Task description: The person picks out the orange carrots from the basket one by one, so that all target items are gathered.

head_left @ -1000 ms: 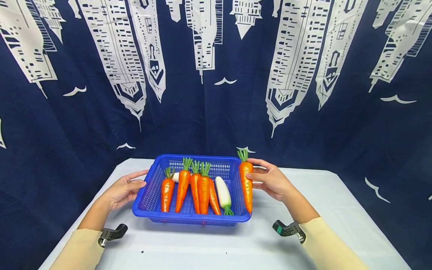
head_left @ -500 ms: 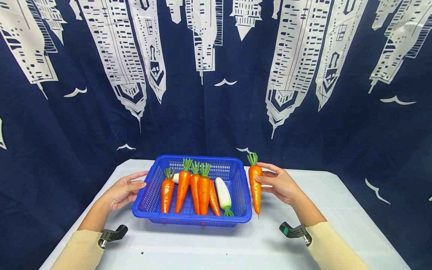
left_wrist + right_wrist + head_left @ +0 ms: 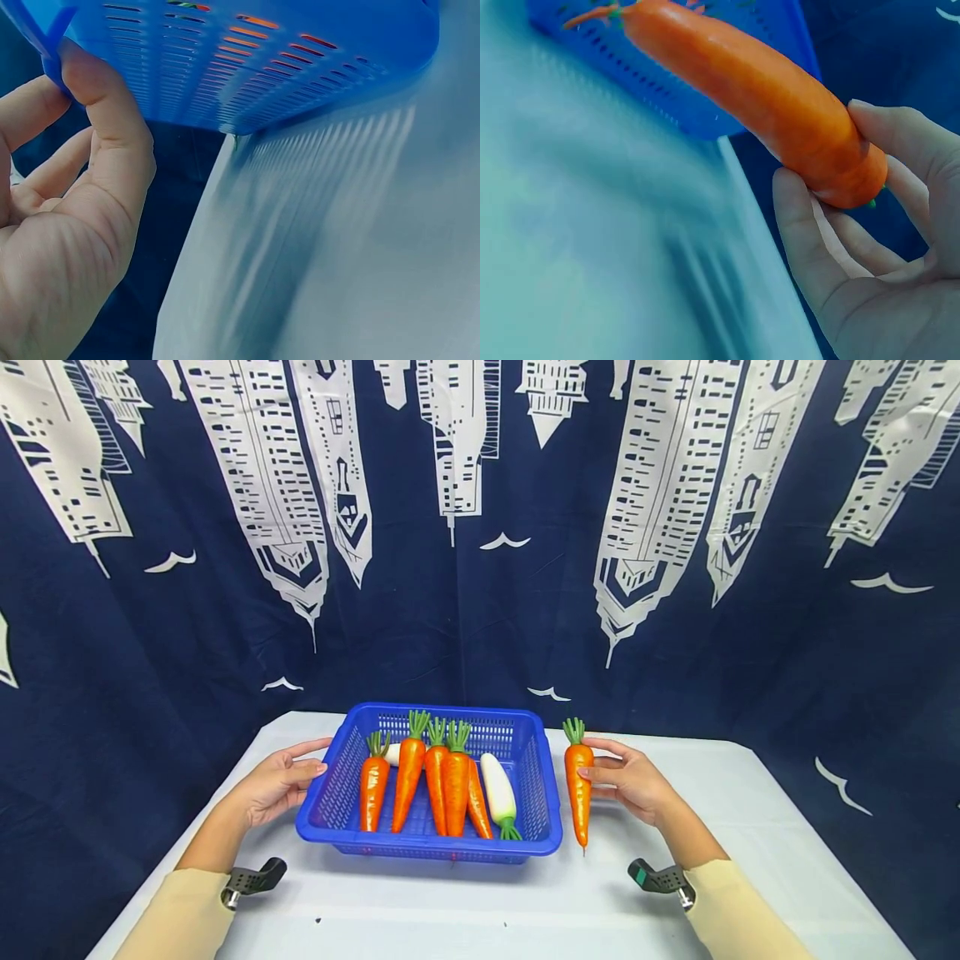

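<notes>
Your right hand pinching a single carrot between thumb and fingers, spread to its width, just outside the blue basket, your left hand pinching the basket's left rim, more carrots and a white radish inside, white table below.

1. In the head view, one white vegetable is mostly hidden behind carrots.
2. One dark speck on the table is too small to identify.
3. The upper edge cuts the basket in the left wrist view.
4. The right edge cuts the right hand in its wrist view.
</notes>
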`<action>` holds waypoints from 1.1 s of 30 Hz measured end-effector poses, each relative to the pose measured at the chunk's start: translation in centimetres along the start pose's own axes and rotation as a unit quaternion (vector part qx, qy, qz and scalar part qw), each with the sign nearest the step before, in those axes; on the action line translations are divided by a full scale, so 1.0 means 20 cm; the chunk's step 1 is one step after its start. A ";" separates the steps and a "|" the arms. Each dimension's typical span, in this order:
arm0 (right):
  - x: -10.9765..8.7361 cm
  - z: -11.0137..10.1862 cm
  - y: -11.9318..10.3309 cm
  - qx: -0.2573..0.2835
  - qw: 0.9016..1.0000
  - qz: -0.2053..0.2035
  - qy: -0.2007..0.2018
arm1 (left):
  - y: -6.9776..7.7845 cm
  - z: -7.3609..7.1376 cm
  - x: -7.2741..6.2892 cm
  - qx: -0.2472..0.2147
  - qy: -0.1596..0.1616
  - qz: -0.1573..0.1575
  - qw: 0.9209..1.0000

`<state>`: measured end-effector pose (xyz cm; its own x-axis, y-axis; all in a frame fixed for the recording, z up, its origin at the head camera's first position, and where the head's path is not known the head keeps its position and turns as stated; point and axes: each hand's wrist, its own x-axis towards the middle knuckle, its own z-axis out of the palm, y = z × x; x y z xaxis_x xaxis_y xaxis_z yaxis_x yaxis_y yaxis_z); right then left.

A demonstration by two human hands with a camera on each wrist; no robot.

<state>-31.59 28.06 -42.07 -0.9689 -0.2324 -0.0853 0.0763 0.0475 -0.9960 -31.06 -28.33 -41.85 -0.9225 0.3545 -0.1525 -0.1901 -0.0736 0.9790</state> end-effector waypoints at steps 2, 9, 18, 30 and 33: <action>0.01 -0.01 0.03 -0.001 1.000 0.002 -0.005 | 0.00 0.00 0.00 0.002 0.002 0.000 1.000; 0.03 -0.04 0.11 -0.035 0.999 0.011 0.005 | 0.00 0.01 0.00 -0.001 0.003 0.004 1.000; 0.06 -0.06 0.16 -0.032 0.999 0.025 0.007 | -0.01 0.00 0.01 -0.006 0.003 0.007 1.000; 0.08 -0.05 0.20 -0.055 0.998 0.035 0.007 | -0.01 0.00 0.01 0.002 0.001 0.007 1.000; 0.09 -0.05 0.21 -0.062 0.997 0.036 0.018 | -0.01 0.00 0.00 0.003 -0.002 0.007 1.000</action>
<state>-33.18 28.73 -46.35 -0.9697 -0.1897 -0.1541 0.1192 0.1833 -0.9758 -31.11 -28.34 -41.98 -0.9240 0.3565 -0.1382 -0.1751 -0.0733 0.9818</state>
